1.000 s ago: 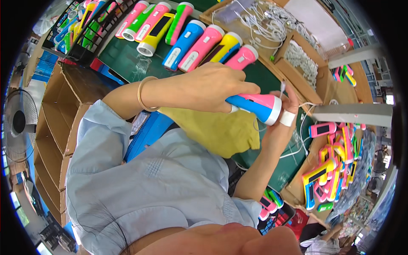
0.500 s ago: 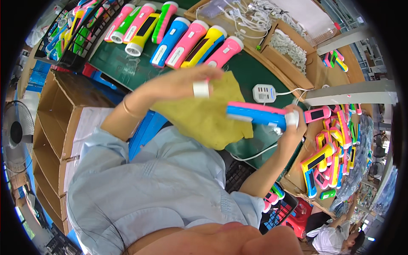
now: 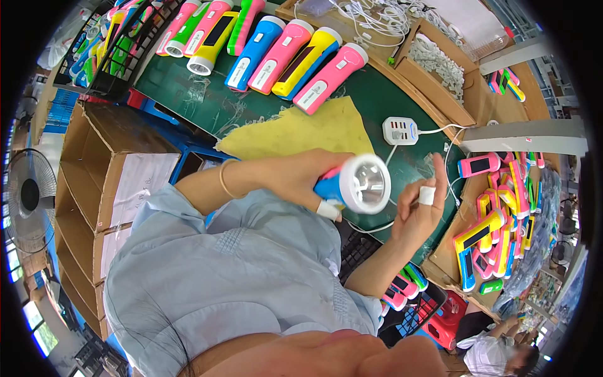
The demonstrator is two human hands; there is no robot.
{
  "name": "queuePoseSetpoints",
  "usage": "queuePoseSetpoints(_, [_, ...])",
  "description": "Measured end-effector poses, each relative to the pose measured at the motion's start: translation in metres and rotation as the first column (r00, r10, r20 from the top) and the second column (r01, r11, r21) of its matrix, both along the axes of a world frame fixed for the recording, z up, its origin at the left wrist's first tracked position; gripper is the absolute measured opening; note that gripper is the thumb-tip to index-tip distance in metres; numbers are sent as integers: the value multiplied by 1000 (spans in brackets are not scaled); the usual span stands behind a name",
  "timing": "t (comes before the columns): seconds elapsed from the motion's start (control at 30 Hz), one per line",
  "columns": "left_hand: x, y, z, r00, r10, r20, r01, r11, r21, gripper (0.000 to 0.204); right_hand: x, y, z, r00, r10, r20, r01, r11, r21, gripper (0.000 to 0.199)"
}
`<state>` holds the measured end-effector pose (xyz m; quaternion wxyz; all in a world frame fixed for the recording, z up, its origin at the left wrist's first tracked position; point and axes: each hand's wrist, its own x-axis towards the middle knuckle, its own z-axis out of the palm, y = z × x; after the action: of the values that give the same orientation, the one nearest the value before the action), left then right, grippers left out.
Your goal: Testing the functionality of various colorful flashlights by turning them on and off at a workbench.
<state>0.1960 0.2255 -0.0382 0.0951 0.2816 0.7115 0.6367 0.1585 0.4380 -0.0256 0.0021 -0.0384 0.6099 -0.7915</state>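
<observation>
My left hand [image 3: 301, 179] is wrapped round a flashlight [image 3: 366, 184] with a blue and pink body and a white head. Its clear lens and shiny reflector are turned up toward me. Just to the right, my right hand [image 3: 422, 198] is off the flashlight, its index finger stretched out and the other fingers partly bent. White tape is wound round a finger of each hand. Beyond my hands a yellow cloth [image 3: 301, 133] lies on the green tabletop [image 3: 179, 85]. A row of flashlights in pink, green, yellow and blue, including a pink one [image 3: 331, 77], lies past the cloth.
A white charging hub [image 3: 400, 131] with cables sits right of the cloth. Behind it stands a carton [image 3: 468, 113] of small white parts. More flashlights [image 3: 483, 235] are heaped at the right. A black basket [image 3: 103, 88] and a cardboard shelf box [image 3: 94, 157] stand at the left.
The flashlight has passed from my right hand to my left and turned, so its lens faces up. My left hand has come nearer to me; my right has let go.
</observation>
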Motion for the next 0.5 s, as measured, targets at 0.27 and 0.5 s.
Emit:
queuePoseSetpoints(0.27, [17,4,-6,984,86,154,-99,992,82,62,17,13,-4,993,15,116,-19,999,32,32])
queuePoseSetpoints(0.5, [-14,10,3,610,-136,780,-421,778,465,32,13,-15,-25,967,220,130,-238,961,141,25])
